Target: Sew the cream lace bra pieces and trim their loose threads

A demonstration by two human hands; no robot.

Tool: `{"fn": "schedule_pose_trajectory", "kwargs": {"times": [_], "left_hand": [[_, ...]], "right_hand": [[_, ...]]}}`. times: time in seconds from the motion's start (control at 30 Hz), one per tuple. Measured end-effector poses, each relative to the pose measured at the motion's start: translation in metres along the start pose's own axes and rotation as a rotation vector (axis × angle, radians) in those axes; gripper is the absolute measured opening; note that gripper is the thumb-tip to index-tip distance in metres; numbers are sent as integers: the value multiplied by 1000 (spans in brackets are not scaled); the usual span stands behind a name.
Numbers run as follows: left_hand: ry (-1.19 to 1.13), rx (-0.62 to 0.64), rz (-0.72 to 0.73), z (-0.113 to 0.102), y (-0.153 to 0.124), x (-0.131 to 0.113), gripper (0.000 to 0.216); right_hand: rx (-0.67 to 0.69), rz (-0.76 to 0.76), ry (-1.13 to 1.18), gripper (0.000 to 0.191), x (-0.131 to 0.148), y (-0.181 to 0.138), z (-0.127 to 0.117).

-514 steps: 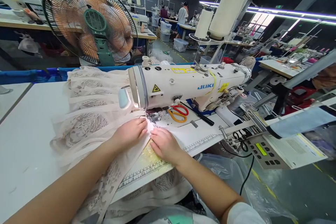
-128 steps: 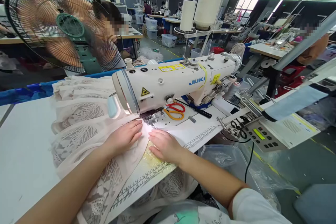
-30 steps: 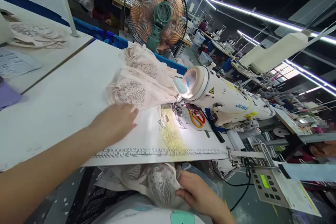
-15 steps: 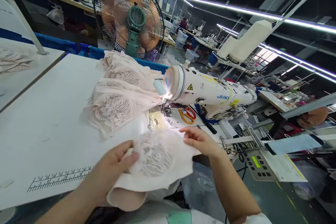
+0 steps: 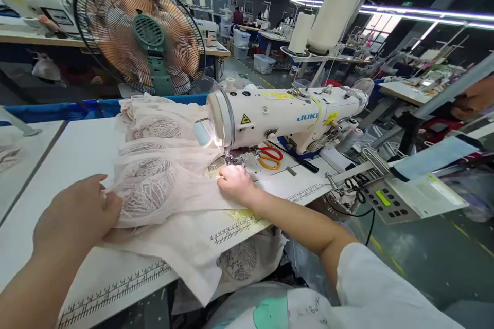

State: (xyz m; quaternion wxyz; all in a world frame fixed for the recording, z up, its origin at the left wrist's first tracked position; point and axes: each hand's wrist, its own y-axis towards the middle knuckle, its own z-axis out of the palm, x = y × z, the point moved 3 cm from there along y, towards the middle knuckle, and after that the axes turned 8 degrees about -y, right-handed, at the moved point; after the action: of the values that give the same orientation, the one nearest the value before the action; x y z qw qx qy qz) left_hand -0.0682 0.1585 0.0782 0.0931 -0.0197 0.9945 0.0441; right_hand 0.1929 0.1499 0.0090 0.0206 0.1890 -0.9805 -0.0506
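My left hand [image 5: 77, 211] pinches the left edge of a pale pink lace bra piece [image 5: 150, 198] lying on the white table. Its fabric stretches right to my right hand [image 5: 236, 185], whose fingers are curled down on it close to the needle area of a white sewing machine [image 5: 270, 115]; the fingertips are partly hidden. Behind lies a pile of similar lace bra pieces [image 5: 154, 126], reaching toward the machine's needle. Another lace piece [image 5: 239, 259] hangs below the table's front edge, above my lap.
Red-and-orange-handled scissors [image 5: 270, 157] lie on the machine bed beside a black-handled tool [image 5: 306, 164]. A control box [image 5: 401, 198] is at the right. Behind the table stands a large fan [image 5: 148, 33]. Thread cones [image 5: 335, 7] rise behind the machine. Printed rulers [image 5: 116, 288] run along the front edge.
The lace piece held up in front of me is now lowered. My left hand has moved left to the fabric on the table, my right hand in beside the needle. The view has turned.
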Motion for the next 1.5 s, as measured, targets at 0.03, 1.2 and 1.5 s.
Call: {"fn": "schedule_pose_trajectory", "kwargs": {"times": [0.03,1.2,1.5], "left_hand": [[13,-109,71,-3,-1,-8,58],[31,100,794,97,16,-158,50],[67,70,800,100,23,-157,48]], "right_hand": [[3,6,-13,20,1,-3,0],[-196,17,122,34,-15,-82,17],[-199,18,92,32,-10,-72,18]]}}
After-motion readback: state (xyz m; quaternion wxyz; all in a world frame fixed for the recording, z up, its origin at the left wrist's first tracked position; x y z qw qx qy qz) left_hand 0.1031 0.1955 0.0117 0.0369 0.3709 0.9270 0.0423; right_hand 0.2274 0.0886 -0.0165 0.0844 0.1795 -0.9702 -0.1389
